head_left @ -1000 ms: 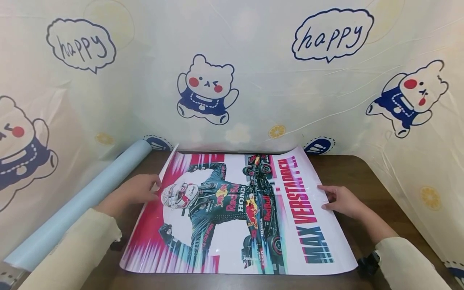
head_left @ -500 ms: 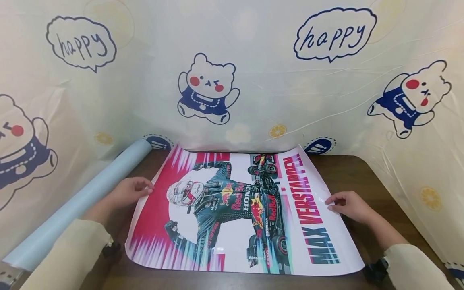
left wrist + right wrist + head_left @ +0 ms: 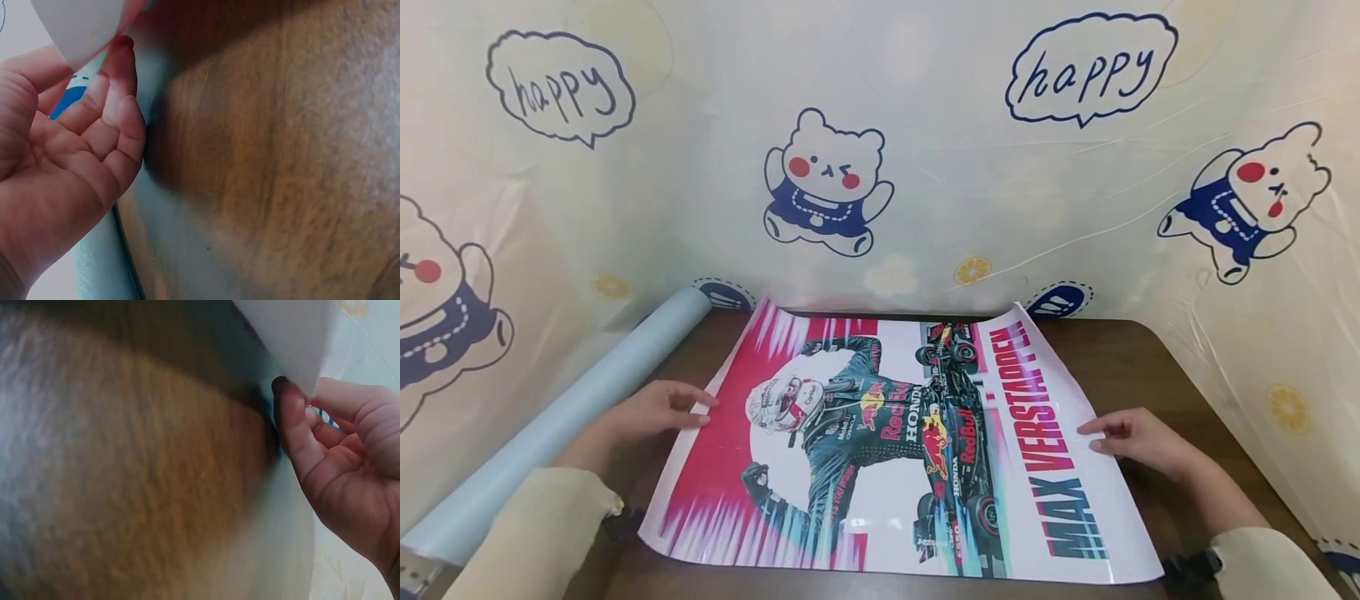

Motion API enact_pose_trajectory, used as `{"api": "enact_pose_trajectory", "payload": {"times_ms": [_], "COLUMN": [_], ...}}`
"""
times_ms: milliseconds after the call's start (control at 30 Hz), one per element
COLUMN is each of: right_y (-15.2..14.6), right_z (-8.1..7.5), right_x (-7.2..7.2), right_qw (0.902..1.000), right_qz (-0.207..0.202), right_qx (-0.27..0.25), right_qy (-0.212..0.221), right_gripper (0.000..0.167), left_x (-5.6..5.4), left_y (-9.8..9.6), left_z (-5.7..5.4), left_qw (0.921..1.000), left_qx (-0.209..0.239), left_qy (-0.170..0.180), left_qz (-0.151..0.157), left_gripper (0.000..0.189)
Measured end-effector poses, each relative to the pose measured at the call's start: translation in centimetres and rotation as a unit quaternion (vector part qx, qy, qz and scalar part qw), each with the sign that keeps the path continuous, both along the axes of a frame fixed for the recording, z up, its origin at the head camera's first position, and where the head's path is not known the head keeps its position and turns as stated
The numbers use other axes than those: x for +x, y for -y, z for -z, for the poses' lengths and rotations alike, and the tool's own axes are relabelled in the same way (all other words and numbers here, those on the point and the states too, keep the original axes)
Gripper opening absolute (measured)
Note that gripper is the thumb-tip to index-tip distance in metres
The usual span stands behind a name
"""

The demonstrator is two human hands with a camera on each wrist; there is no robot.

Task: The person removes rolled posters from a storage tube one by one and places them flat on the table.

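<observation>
A glossy poster (image 3: 880, 450) with a racing driver, a race car and large lettering lies spread sideways over the table, its side edges curving up. At its left edge my left hand (image 3: 658, 410) pinches the sheet between thumb and fingers. My right hand (image 3: 1142, 437) pinches the opposite edge beside the lettering. In the left wrist view the sheet's pale underside (image 3: 81, 28) rises from the thumb and fingertips, above the wood. The right wrist view likewise has the white underside (image 3: 290, 340) between thumb and forefinger.
A long light-blue roll (image 3: 572, 408) lies along the left side of the table. The dark wooden table (image 3: 1112, 358) shows around the poster. Behind and at both sides hangs a pale sheet (image 3: 925, 192) printed with cartoon bears.
Both hands have come nearer to me and a little apart from each other. The poster has shifted to the right, and its left edge, earlier more upturned, lies flatter.
</observation>
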State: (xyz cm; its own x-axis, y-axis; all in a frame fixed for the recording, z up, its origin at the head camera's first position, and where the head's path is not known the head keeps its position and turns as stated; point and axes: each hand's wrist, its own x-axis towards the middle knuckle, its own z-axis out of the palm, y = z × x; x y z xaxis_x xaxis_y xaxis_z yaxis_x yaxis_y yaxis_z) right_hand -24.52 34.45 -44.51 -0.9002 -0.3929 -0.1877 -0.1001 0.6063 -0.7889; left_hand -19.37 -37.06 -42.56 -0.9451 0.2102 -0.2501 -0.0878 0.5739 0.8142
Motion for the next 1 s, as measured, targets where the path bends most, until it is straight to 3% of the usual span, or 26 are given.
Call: {"api": "enact_pose_trajectory", "payload": {"times_ms": [133, 267, 433, 567, 667, 833, 1000], "right_y": [-0.8, -1.4, -2.0, -2.7, -3.2, -3.7, -3.8], "right_z": [0.0, -0.2, -0.2, 0.0, 0.1, 0.3, 0.7], "right_x": [0.0, 0.2, 0.5, 1.0, 1.2, 1.2, 1.2], "right_qw": [0.9986, 0.9944, 0.9939, 0.9923, 0.9857, 0.9723, 0.9522], "right_qz": [0.01, -0.011, -0.008, 0.007, 0.008, -0.005, 0.001], "right_qx": [-0.045, -0.094, -0.098, -0.114, -0.157, -0.223, -0.296], "right_qy": [0.026, 0.047, 0.049, 0.049, 0.062, 0.069, 0.076], "right_gripper": [0.047, 0.051, 0.052, 0.039, 0.032, 0.042, 0.044], "left_x": [0.4, 1.1, 1.8, 2.3, 2.7, 2.6, 2.4], "left_y": [0.1, -0.1, 0.0, 0.2, 0.5, 0.8, 0.7], "left_z": [0.3, 0.6, 1.0, 1.6, 1.9, 2.3, 2.1], "left_qw": [0.9998, 0.9976, 0.9928, 0.9881, 0.9804, 0.966, 0.9684], "left_qx": [0.019, 0.06, 0.112, 0.149, 0.194, 0.253, 0.246], "left_qy": [0.006, 0.026, 0.041, 0.037, 0.036, 0.01, -0.01], "left_qz": [-0.006, -0.023, -0.004, -0.004, 0.011, 0.05, 0.041], "left_gripper": [0.049, 0.051, 0.06, 0.051, 0.04, 0.04, 0.038]}}
